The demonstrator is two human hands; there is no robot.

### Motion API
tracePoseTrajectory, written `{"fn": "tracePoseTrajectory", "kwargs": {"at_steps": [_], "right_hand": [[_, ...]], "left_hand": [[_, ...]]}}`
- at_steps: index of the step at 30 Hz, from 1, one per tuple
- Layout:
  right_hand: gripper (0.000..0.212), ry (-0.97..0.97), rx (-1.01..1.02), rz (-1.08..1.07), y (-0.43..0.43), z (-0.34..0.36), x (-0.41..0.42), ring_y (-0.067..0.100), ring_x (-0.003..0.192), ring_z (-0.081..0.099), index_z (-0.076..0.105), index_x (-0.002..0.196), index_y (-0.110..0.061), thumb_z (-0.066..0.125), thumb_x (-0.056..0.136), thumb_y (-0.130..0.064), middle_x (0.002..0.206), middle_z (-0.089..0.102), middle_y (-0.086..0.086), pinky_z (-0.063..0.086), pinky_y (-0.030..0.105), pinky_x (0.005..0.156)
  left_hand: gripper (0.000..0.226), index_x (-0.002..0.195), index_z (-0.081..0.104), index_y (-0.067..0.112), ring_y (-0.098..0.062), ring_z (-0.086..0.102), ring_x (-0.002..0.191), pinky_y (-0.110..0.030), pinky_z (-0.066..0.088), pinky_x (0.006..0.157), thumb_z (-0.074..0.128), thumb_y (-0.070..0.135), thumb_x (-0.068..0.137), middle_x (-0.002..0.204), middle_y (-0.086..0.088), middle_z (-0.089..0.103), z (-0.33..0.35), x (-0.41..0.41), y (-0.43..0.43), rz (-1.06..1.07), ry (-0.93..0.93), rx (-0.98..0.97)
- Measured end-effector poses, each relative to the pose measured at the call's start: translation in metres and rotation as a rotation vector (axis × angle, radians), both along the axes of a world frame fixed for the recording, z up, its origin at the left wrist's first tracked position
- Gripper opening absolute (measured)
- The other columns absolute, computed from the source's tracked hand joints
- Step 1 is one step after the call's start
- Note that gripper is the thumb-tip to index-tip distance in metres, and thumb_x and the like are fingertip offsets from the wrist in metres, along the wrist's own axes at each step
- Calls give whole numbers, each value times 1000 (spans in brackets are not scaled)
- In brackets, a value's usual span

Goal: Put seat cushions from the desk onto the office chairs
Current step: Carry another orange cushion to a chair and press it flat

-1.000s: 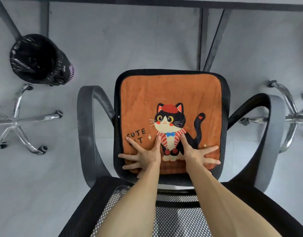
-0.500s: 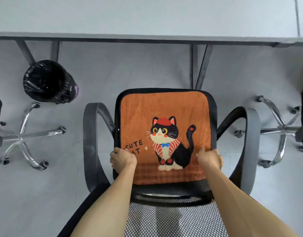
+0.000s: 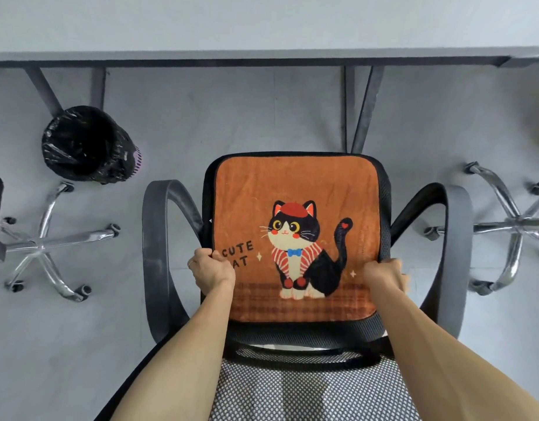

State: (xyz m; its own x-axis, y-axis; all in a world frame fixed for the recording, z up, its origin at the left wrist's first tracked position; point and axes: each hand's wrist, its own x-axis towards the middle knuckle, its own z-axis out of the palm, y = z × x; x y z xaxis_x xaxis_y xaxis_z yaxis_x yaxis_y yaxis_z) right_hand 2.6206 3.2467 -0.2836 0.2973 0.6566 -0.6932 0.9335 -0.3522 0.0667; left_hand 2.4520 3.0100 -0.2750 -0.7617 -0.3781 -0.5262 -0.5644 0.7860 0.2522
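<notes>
While hands (image 3: 212, 270) (image 3: 383, 275) grip its sides, cushion (image 3: 292, 183) lies cat's head toward desk (image 3: 262, 25).

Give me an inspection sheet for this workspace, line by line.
Surface: grey desk across the top of view; nothing seen on the part shown.
Job's things: orange cat cushion lies flat on the seat of the office chair, between its armrests.
Clutter: black-lined bin on the floor under the desk.
Hands: left hand grips the cushion's left edge; right hand grips its right edge.
Cables: nothing seen.
Surroundings: grey floor; chrome chair base at left, another at right.
</notes>
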Motion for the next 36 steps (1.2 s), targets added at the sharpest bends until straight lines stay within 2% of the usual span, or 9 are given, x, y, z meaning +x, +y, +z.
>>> {"fn": "tracePoseTrajectory", "kwargs": {"at_steps": [7, 20, 31, 36], "right_hand": [[26, 33, 26, -37, -3, 0, 5, 42, 111, 51, 48, 121, -21, 47, 97, -30, 128, 46, 15, 52, 51, 92], [34, 55, 62, 0, -8, 1, 8, 43, 111, 53, 45, 130, -26, 44, 99, -39, 128, 45, 16, 51, 52, 91], [29, 45, 108, 15, -14, 2, 7, 42, 111, 53, 45, 126, -28, 41, 100, -40, 122, 48, 15, 52, 53, 89], [24, 59, 126, 23, -15, 2, 9, 41, 109, 54, 44, 123, -27, 41, 102, -39, 113, 47, 13, 53, 53, 87]], "left_hand": [[18, 113, 55, 11, -40, 58, 103, -36, 37, 74, 46, 24, 103, 130, -13, 48, -6, -1, -7, -30, -9, -20], [17, 113, 56, 22, -37, 57, 104, -39, 40, 70, 47, 33, 103, 127, -9, 50, -16, 1, -11, -8, 9, -28], [14, 109, 54, 23, -37, 57, 102, -41, 44, 69, 46, 33, 103, 123, -9, 49, -21, 0, -12, -6, 8, -22], [15, 109, 56, 27, -35, 57, 100, -39, 42, 68, 47, 36, 103, 124, -7, 50, -21, 3, -12, 5, 32, -11]]}}
